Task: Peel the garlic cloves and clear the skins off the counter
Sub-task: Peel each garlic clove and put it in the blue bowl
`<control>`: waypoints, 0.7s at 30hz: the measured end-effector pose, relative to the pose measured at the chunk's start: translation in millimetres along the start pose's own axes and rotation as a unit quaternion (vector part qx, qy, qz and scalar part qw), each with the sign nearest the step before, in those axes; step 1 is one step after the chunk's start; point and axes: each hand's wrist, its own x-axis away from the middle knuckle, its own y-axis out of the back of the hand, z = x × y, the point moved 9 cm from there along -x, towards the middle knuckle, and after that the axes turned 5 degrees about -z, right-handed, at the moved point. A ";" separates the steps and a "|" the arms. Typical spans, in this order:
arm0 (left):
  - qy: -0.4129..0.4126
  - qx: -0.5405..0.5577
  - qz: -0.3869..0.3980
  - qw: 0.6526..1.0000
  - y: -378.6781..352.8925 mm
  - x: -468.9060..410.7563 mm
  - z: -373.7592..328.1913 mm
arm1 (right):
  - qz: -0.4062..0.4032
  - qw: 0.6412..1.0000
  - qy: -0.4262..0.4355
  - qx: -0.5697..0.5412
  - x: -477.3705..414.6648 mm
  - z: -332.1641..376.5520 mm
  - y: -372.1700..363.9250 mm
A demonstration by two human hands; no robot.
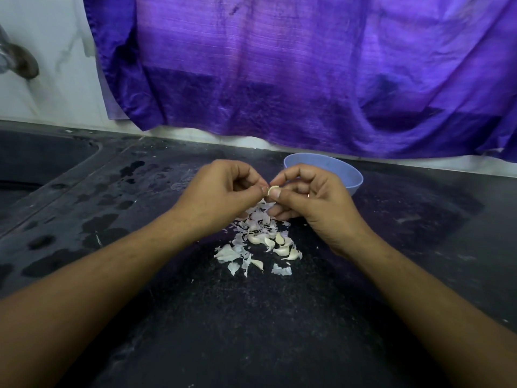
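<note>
A small pale garlic clove (273, 189) is pinched between the fingertips of both hands, held above the dark counter (251, 317). My left hand (221, 191) grips it from the left with curled fingers; my right hand (310, 200) pinches it from the right with thumb and forefinger. Below the hands lies a pile of white papery skins (237, 252) mixed with several garlic cloves (282, 246). A blue bowl (354, 177) stands just behind my right hand; its inside is mostly hidden.
A sink basin (42, 161) is set into the counter at the far left, with a tap (16, 60) on the white wall above it. Wet patches (98, 222) mark the counter's left side. A purple cloth (307, 74) hangs along the back wall.
</note>
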 end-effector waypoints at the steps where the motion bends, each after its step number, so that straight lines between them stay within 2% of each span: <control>1: 0.000 -0.010 -0.004 1.000 1.1 -0.1 1.7 | -0.007 1.000 0.001 -0.008 -0.2 0.7 1.5; 4: 0.010 -0.046 0.005 0.999 -0.5 -0.5 6.5 | -0.037 0.998 -0.017 -0.057 -1.3 1.8 9.4; 7: 0.019 -0.033 0.018 0.999 -4.8 0.3 7.7 | -0.037 0.995 -0.037 -0.089 -2.6 0.8 11.2; 15: 0.026 0.028 0.035 0.999 -8.3 4.4 -2.8 | -0.044 0.998 -0.026 -0.040 -1.5 -0.9 9.8; 21: -0.065 -0.072 -0.013 0.995 -1.4 6.4 -18.1 | -0.033 0.999 -0.035 -0.022 -1.0 -2.6 7.4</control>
